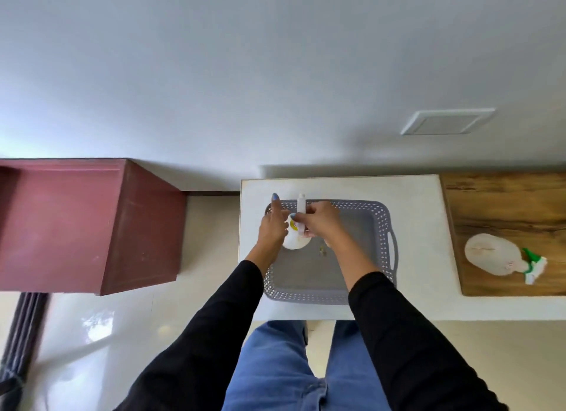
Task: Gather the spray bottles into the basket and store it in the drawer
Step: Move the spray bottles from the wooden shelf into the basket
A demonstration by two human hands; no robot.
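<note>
**Two hands set a bottle in the basket**

Two hands meet over the far-left corner of the grey basket (379, 226) on the white table (422, 306). Her right hand (321, 222) grips a white spray bottle (295, 240) by the neck; the left hand (274, 223) steadies it, forefinger extended. Best to lower it upright against the corner wall, leaving room. Another spray bottle (493, 259) lies far right on the wooden board (505, 202).

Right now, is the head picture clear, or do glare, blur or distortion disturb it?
Head view: glare shines on the glossy floor at lower left; the wide lens splays the table and the red cabinet; the green-nozzle spray bottle looks soft; the hands over the basket are slightly blurred; a soft shadow lies on the wall behind the table.
</note>
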